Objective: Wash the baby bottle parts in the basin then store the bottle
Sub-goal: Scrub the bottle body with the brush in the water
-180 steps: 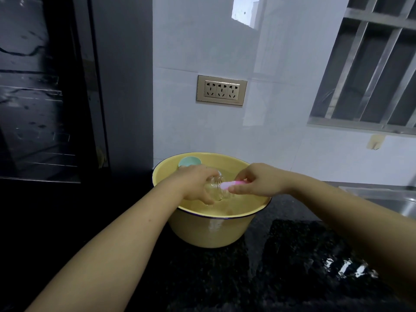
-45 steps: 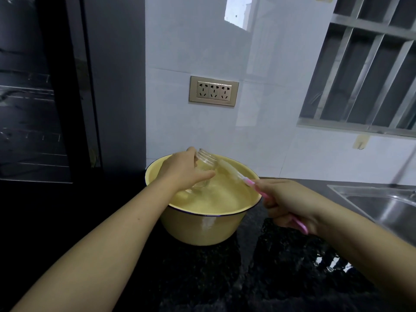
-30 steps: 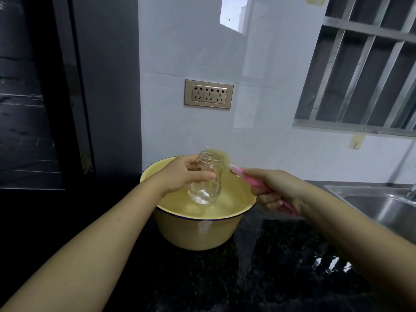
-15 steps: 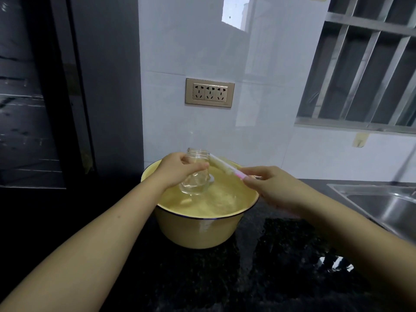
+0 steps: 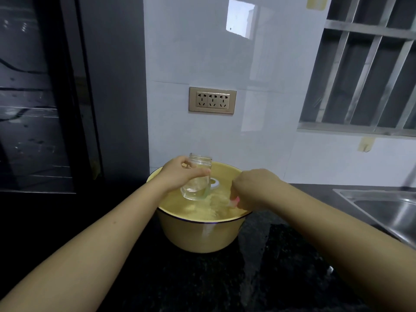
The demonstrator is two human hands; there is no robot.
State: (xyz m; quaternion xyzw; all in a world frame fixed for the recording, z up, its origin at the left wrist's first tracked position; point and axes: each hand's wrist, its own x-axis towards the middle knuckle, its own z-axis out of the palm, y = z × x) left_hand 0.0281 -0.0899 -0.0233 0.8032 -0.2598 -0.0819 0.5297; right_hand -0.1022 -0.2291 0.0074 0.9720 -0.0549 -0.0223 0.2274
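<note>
Holding the bottle (image 5: 196, 180) upright over the basin (image 5: 198, 238): left hand (image 5: 177, 175) wraps fingers and thumb round the glass just under the neck. The open mouth stands above the grip and the base hangs below it, at or just over the water.

Change: half a second ago the brush (image 5: 234, 202) was angled up toward the bottle mouth. Now the right hand (image 5: 254, 188) has dropped to the water, to the right of the left-hand grip and lower. The brush is clear of the bottle. The water between the two grips is rippled.

Judgement: the scrub of the bottle's inside looks finished or paused. The brush is probably being dipped or set down. Rinsing and the other parts remain, and storing is well off.

Hard to make out:
- Right-hand fingers curl downward, seemingly pinching the brush. Only a pink tip shows beneath them, and the bristle end is hidden.
- A white ring (image 5: 215, 183) lies just behind the bottle, partly covered by it. Cannot tell which part it is.
- Bottle holds some water; level unclear.
- Teat and cap not found.
</note>
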